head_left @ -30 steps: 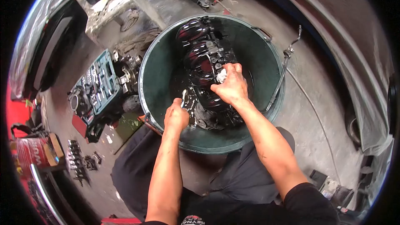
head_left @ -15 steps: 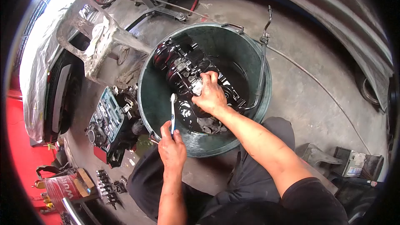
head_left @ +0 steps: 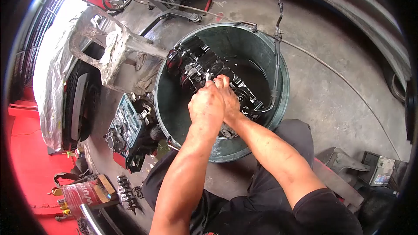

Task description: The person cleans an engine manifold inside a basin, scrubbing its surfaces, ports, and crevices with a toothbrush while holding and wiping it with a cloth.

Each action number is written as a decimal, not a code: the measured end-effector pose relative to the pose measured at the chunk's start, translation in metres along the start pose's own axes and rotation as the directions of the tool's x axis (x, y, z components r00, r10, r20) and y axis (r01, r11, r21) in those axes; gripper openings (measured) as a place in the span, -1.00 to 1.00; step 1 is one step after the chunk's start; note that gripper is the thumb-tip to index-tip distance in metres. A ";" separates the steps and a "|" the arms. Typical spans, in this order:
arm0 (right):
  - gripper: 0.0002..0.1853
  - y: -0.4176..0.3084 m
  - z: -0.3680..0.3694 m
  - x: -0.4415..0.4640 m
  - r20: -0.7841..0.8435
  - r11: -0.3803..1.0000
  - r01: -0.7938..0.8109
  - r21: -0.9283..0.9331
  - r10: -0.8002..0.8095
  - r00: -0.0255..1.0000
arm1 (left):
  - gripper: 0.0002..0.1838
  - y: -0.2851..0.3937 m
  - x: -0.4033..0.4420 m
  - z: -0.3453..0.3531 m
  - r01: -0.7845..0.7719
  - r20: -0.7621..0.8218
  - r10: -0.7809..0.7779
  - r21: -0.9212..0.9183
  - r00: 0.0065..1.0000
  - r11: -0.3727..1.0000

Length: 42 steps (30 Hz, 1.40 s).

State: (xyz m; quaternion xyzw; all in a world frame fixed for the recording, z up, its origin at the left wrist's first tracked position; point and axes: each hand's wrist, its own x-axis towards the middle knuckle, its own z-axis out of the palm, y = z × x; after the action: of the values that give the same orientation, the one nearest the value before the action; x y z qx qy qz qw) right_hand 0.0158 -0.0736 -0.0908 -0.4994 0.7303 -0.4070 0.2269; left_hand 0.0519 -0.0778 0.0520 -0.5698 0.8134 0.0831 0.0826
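Observation:
A dark, wet engine (head_left: 204,61) leans inside a large green tub (head_left: 162,109), with dark liquid at the bottom. My left hand (head_left: 206,106) is closed over the engine around a toothbrush (head_left: 208,77); only a small pale tip shows past my fingers. Beside it, touching it, my right hand (head_left: 228,98) is curled on the engine's upper side, its grip partly hidden by the left hand. A grey rag (head_left: 227,131) lies low in the tub, mostly covered by my wrists.
A bent metal pipe (head_left: 277,61) rests over the tub's right rim. At left stand a stained plastic chair (head_left: 119,54) and an open socket set (head_left: 128,119). A crankshaft (head_left: 126,193) lies on the floor. A hose (head_left: 331,72) crosses the concrete at right.
My left hand has moved up and right with the toothbrush, from the tub's near-left rim to the engine beside my right hand. The right hand stays on the engine. The view has shifted slightly.

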 end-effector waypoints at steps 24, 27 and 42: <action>-0.37 -0.018 -0.032 -0.008 0.288 0.961 -0.207 0.186 0.148 0.946 | -0.58 0.020 0.036 0.012 -0.046 0.092 0.031 0.173 0.995 0.984; -0.41 -0.007 -0.013 -0.007 0.115 0.982 -0.104 0.155 0.087 0.990 | -0.66 0.010 0.018 0.001 -0.083 0.093 0.071 0.132 0.993 0.988; -0.23 -0.019 -0.006 -0.011 0.048 0.995 -0.042 0.091 0.038 0.998 | -0.75 -0.084 0.074 -0.118 -0.197 -0.166 0.311 0.487 0.936 0.851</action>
State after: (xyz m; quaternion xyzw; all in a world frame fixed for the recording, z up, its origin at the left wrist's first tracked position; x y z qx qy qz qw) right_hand 0.0256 -0.0642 -0.0727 -0.4830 0.7153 -0.4240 0.2744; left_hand 0.1016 -0.2004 0.1468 -0.4259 0.8820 -0.1719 0.1059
